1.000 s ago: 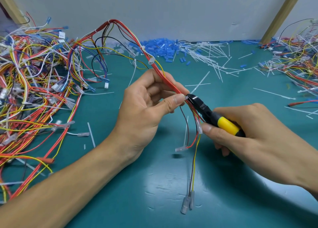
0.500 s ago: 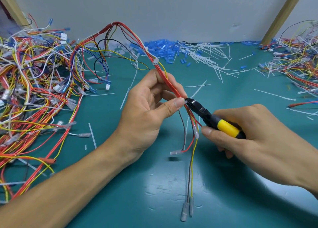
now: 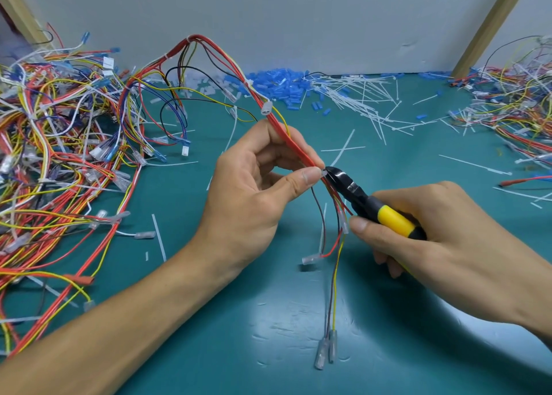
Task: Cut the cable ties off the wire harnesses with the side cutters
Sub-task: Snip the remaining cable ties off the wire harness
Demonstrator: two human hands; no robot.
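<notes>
Here, glossy black side cutters point(image 3: 352, 190) (yellow-handled), thin wire harness point(image 3: 294, 142)

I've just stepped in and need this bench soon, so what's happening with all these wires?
A person is trimming cable ties. The left hand pinches a red wire harness just above a white cable tie. The right hand grips the yellow-handled side cutters, whose tip is at that tie. Whether it is cut through cannot be told. A pile of harnesses lies on the left, and cut ties are scattered at the back of the teal table.
</notes>
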